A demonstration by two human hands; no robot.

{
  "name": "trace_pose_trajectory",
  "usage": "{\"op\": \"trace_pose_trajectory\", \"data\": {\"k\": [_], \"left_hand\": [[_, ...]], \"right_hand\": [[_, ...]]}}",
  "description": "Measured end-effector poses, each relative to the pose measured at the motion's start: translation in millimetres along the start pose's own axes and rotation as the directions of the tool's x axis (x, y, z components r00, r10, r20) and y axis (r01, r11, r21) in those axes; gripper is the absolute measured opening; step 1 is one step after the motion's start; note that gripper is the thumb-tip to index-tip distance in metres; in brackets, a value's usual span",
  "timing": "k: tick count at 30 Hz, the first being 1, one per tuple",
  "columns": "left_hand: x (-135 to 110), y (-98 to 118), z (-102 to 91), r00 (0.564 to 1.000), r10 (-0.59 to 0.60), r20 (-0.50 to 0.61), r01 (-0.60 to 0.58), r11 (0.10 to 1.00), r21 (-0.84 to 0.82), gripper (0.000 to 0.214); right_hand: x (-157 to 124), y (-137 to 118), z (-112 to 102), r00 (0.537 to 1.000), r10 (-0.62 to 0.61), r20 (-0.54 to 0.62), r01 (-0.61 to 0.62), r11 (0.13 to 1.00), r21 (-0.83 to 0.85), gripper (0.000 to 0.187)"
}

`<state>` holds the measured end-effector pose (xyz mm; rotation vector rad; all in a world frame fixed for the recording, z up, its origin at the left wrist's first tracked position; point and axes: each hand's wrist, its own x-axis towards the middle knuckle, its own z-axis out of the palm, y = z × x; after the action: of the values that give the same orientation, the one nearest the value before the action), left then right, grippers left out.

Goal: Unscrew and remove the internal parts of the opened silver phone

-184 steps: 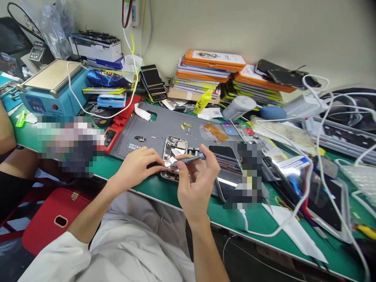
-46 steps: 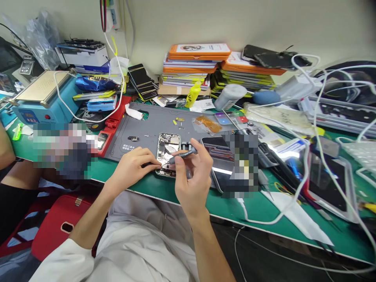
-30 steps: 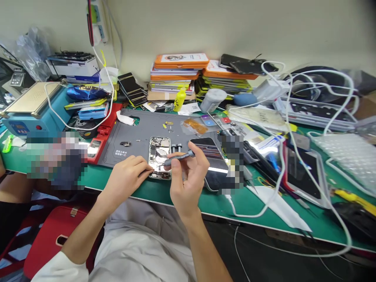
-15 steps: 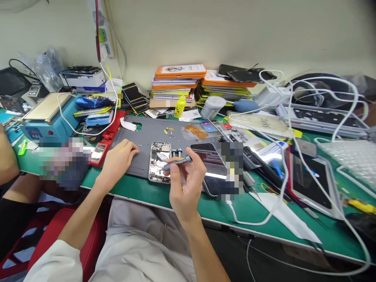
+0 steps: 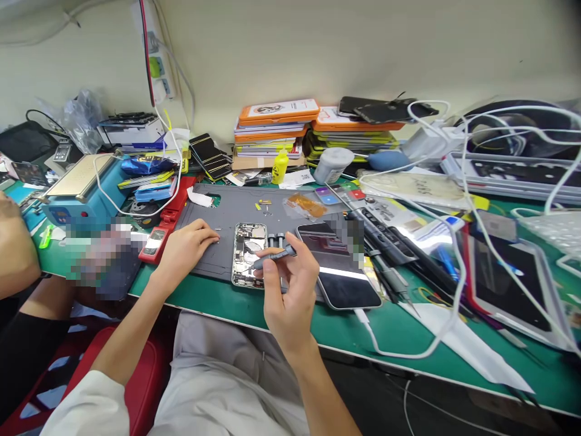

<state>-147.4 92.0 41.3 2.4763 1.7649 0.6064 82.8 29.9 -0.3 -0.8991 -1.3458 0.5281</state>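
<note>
An opened phone (image 5: 249, 235) lies on the grey work mat (image 5: 227, 206), its inner boards and metal parts exposed. My right hand (image 5: 293, 284) holds a small grey screwdriver (image 5: 278, 257) between thumb and fingers, slanting down over the phone's lower half. Where its tip meets the phone is too small to make out. On the mat left of the phone rests my left hand (image 5: 188, 245), fingers bent and pressed together; whatever is at the fingertips is too tiny to name. Two grey screwdriver-like pieces (image 5: 276, 237) stand just right of the phone.
Right of my hand lies a phone (image 5: 349, 284) with a white cable (image 5: 385, 353). Pens and tweezers (image 5: 394, 281) are beyond it. Orange-edged boxes (image 5: 279, 112), a yellow bottle (image 5: 280, 165) and a white jar (image 5: 333, 165) stand behind. A co-worker's arm (image 5: 16, 248) is at left.
The view has shifted slightly, so the bench things appear farther right. Both hands keep nearly the same places beside the opened phone, the screwdriver still over it.
</note>
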Motion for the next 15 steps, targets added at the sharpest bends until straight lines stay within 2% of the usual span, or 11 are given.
{"op": "trace_pose_trajectory", "data": {"k": [6, 15], "left_hand": [[-5.2, -8.9, 3.4, 0.997, 0.083, 0.002, -0.083, 0.996, 0.022, 0.027], [-8.4, -3.7, -3.2, 0.994, 0.103, 0.032, -0.105, 0.991, 0.085, 0.035]], "right_hand": [[-1.0, -0.2, 0.5, 1.0, 0.016, 0.008, -0.017, 1.0, 0.012, 0.052], [3.0, -2.6, -0.6, 1.0, -0.005, -0.006, 0.005, 1.0, -0.019, 0.051]]}}
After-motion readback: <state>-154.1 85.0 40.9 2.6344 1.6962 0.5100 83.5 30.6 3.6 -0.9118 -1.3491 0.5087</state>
